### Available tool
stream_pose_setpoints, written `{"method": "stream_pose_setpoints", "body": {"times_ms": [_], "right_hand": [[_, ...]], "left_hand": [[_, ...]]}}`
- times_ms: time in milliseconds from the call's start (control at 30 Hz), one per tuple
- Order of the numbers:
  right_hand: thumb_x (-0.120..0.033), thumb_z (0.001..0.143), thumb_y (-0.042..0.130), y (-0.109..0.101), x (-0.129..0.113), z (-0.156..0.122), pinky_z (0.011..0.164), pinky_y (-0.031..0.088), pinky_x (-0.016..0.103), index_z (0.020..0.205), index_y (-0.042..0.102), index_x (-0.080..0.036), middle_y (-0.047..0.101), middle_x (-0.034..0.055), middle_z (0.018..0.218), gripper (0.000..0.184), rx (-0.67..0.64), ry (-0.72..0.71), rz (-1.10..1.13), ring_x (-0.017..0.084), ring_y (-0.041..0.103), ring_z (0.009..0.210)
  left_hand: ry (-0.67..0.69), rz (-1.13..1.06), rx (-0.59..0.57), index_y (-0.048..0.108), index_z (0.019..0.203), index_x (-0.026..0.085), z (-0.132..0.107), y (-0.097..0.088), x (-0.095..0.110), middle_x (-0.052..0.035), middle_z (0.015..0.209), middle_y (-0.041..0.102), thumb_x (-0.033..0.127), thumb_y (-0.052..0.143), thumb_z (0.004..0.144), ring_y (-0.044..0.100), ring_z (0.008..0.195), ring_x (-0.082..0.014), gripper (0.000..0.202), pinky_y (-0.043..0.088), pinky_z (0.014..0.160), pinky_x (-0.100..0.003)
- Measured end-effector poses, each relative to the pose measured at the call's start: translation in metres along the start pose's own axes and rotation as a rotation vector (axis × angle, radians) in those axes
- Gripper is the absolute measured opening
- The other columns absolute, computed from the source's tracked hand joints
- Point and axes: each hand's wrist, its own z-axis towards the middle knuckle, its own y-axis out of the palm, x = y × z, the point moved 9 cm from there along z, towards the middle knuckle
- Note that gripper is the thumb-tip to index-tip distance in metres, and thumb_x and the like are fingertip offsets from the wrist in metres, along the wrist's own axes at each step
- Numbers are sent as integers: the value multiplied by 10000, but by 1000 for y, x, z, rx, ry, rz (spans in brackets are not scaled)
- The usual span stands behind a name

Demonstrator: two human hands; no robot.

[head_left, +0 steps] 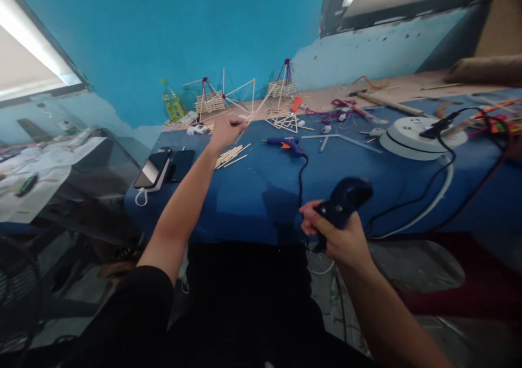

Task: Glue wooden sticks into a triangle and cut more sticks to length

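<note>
My left hand [229, 130] reaches across the blue table, its fingers closed on a thin wooden stick [261, 107] that slants up to the right. Beneath that hand lies a loose pile of short wooden sticks [230, 156]. Near the table's front edge, my right hand [336, 232] is wrapped round a dark blue hand tool [348, 197] with a rounded, curved head; blur hides its exact kind. A blue glue gun [285, 144] with an orange trigger lies between the hands, its black cord running towards my right hand. Stick frames [244, 93] with purple bindings stand behind.
Two phones [151, 169] lie at the left, one on a white block with a cable. A round white power strip [411, 137] with black plugs and trailing cords sits right. A green-labelled bottle [172, 101] stands by the wall. Clear strips [359, 142] and a hammer [391, 103] lie behind.
</note>
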Motion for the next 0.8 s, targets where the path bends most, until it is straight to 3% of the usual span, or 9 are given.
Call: {"method": "stream_pose_setpoints", "body": {"times_ms": [133,233,367,533,700,800], "right_hand": [[-502,710,989,28,-48,67,499,480,358,891,804,-261,567,-26,586,354,50,-170,-11,152,523,486],[-477,716,973,54,-69,116,501,491,339,865,752,-232,603,-17,648,362,43,-260,-28,129,525,500],[-363,774,913,80,-73,148,517,513,315,781,705,-213,637,10,682,257,-32,-283,-139,119,546,526],[-375,797,919,99,-63,152,656,651,339,821,698,-218,691,28,745,272,-138,-240,-247,145,641,618],[-388,837,889,105,-60,153,724,686,377,830,685,-215,712,54,787,267,-186,-229,-337,168,680,664],[-371,865,863,106,-65,151,763,691,380,848,687,-217,710,57,813,233,-196,-249,-410,180,703,716]], "left_hand": [[51,-487,-86,855,1065,174,-67,60,34,-68,969,842,447,863,967,809,861,-192,291,659,889,-364],[58,-581,-94,877,1007,178,-99,77,39,-71,1022,844,524,929,892,807,831,-181,368,663,832,-338],[-12,-559,-52,886,979,189,-108,61,18,-44,922,821,448,918,890,784,790,-179,275,652,810,-348],[26,-360,-65,877,798,206,-105,40,2,-72,983,837,346,865,904,772,939,-195,176,600,880,-325],[-28,-302,-75,866,751,204,-109,43,-7,-13,740,755,321,842,872,676,729,-147,170,573,737,-292],[-95,-363,-94,904,917,194,-113,46,-9,9,719,742,250,820,851,659,682,-128,121,603,718,-288]]}}
